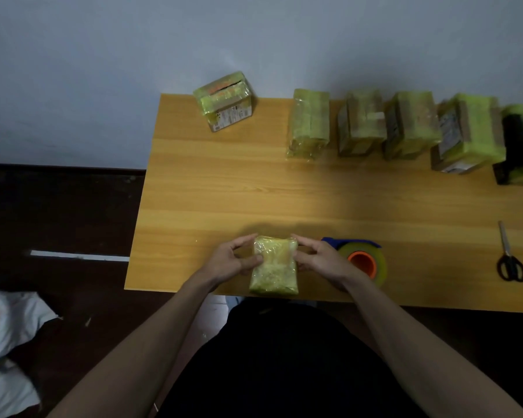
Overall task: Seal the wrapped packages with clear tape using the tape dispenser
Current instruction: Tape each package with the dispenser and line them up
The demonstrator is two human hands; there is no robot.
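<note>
A small yellow package in clear wrap (pixel 274 265) lies at the near edge of the wooden table (pixel 224 191). My left hand (pixel 234 260) holds its left side with the thumb against the wrap. On the other side my right hand (pixel 317 257) grips the package, fingers over its top corner. The tape dispenser (pixel 361 259), blue with an orange core and a clear roll, lies on the table just right of my right hand, partly hidden by it.
Several wrapped yellow-green packages (pixel 411 128) stand in a row along the far right of the table; one more package (pixel 224 99) sits at the far left corner. Black-handled scissors (pixel 509 256) lie at the right. White cloth (pixel 9 327) lies on the dark floor at the left.
</note>
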